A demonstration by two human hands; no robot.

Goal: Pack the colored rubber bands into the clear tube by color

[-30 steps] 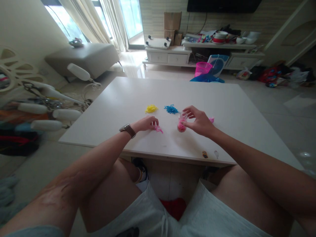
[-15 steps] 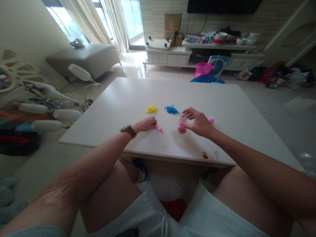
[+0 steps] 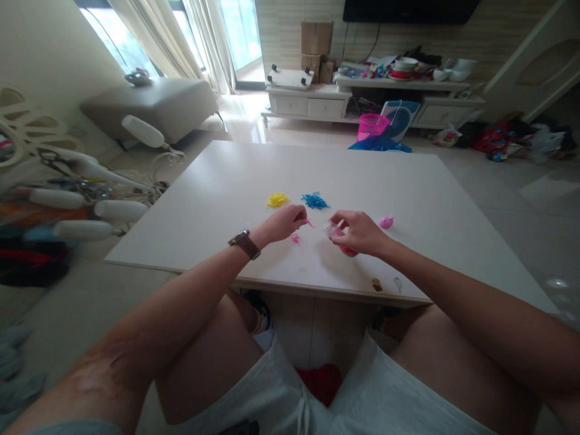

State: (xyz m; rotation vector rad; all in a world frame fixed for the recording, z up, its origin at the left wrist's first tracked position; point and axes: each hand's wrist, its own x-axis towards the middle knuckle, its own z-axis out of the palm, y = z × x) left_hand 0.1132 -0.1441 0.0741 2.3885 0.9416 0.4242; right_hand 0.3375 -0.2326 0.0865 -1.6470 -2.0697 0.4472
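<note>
Right hand (image 3: 360,232) has its fingers curled round a small clear jar (image 3: 338,235), tipped over w/ the mouth toward the left hand; pink stuff already sits inside. Left hand (image 3: 286,220) pinches a few pink bands (image 3: 309,223) btwn thumb and fingertips, raised just off the table (image 3: 226,181), close to the jar mouth but not touching it.

Risks, as I judge them: the jar leans far over, so the bands inside could slide out the mouth; the opening is narrow, so the pinched bands could miss and drop; they're thin and springy, so a loose pinch may let one flick away. A stray pink band (image 3: 295,239) lies on the table right below the hands.

Around: yellow pile (image 3: 277,199) and blue pile (image 3: 315,200) just beyond the hands, near the left one, so a wide sweep could scatter them. Another pink clump (image 3: 386,222) is off to the right. Nothing stands btwn hand and jar. Watch (image 3: 244,243) on left wrist; two small bits (image 3: 376,283) near the front edge, too small to tell what.
</note>
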